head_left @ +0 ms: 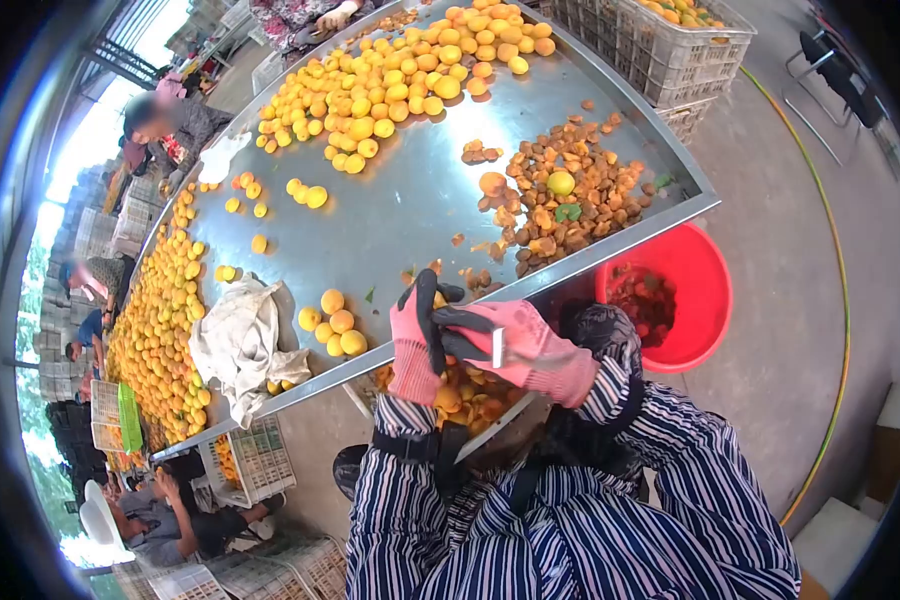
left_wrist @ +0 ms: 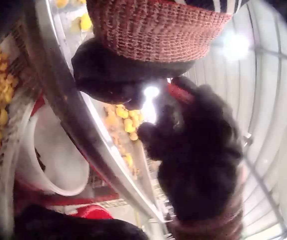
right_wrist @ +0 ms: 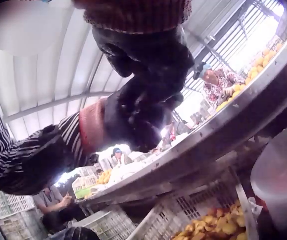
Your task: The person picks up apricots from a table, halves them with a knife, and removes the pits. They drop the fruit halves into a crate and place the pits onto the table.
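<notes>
— What is seen nearest?
— Striped sleeves (head_left: 570,520) are seen at the near edge. Both gloved hands are held together just above a crate (head_left: 475,405) filled with halved fruit. It is set below the near rim of the steel tabletop (head_left: 410,210).

— How is each grip described?
— The left hand (head_left: 415,345) is curled, and its grip is clamped on an apricot (head_left: 440,299), of which only a yellow sliver is shown. The right hand (head_left: 530,352) is pressed against the left. Its grip is closed about a knife (head_left: 497,347), of which a short pale blade is seen. In the wrist views the gloves are too dark for more to be told.

— What is found beside them?
— A red basin (head_left: 705,310) with pits in it is placed on the floor to the right. On the tabletop, just left of the hands, a small cluster of fruit (head_left: 332,325) is laid. A crumpled cloth (head_left: 240,345) is spread further left.

— And farther on?
— A heap of pits (head_left: 570,200) is piled near the right rim. A large yellow pile (head_left: 410,70) is spread across the far end, and a long row (head_left: 160,330) is banked along the left rim. White plastic crates (head_left: 660,50) are stacked at the far right, and other people are seen at the far and left sides.
</notes>
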Tool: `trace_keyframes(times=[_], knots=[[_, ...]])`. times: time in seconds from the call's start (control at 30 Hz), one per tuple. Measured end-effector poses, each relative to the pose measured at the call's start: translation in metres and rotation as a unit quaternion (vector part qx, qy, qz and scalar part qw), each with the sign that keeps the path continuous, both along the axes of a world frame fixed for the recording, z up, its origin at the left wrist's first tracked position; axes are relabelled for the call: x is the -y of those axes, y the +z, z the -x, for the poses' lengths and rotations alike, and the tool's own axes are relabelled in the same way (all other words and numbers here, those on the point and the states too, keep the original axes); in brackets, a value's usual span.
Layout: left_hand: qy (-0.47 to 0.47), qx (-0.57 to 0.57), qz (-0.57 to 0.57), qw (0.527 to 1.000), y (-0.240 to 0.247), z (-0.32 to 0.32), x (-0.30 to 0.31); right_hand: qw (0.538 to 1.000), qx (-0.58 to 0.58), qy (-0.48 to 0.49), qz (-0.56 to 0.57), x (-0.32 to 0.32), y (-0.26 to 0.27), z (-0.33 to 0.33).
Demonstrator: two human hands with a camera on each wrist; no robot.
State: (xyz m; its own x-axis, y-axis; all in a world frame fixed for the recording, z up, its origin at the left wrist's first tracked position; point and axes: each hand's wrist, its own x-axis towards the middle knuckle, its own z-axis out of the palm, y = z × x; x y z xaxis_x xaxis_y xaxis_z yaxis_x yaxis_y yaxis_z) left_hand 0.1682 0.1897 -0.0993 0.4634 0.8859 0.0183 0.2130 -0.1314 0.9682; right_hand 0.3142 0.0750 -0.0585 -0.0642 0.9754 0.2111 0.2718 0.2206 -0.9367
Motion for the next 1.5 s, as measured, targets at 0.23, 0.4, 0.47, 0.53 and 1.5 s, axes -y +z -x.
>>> trace_keyframes(times=[0.23, 0.4, 0.47, 0.53, 1.5], knots=[[0.122, 0.05, 0.391, 0.911, 0.009, -0.028, -0.038, 0.963, -0.256, -0.083, 0.006, -0.017, -0.009, -0.014], [0.09, 0.135, 0.464, 0.871, 0.022, -0.03, -0.026, 0.992, -0.016, -0.087, -0.086, -0.022, -0.035, -0.006], [0.078, 0.172, 0.442, 0.877, 0.0, -0.021, -0.024, 0.988, 0.087, -0.072, -0.106, -0.026, -0.037, -0.007], [0.107, 0.167, 0.408, 0.891, 0.0, -0.009, -0.019, 0.995, -0.027, -0.074, -0.065, -0.028, -0.049, -0.006], [0.121, -0.64, -0.063, 0.756, 0.006, 0.091, -0.129, 0.973, -0.202, -0.086, 0.071, -0.029, -0.047, -0.008]])
